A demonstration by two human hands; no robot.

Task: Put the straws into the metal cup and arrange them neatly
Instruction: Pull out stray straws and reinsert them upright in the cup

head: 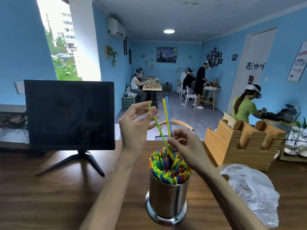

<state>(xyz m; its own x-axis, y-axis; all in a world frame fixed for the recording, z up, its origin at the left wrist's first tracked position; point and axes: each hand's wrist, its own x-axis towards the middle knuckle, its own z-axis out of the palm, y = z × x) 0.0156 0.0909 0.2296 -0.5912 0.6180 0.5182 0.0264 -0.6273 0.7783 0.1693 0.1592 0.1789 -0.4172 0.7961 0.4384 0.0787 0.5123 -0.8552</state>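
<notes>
The right hand point(181, 143) pinches yellow and blue straws point(167, 117) upright above the cup point(167, 201), the left hand point(134, 123) pinching a slanted green straw point(157, 125) beside them.

A café: blue walls, coffee poster point(298, 62), dining tables point(152, 87), counter screen point(69, 113), wooden cup-holder rack point(240, 143).

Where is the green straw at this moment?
In the head view, the green straw slants at centre frame, its top pinched by the left hand, its lower end entering the metal cup, just left of the right hand.
</notes>
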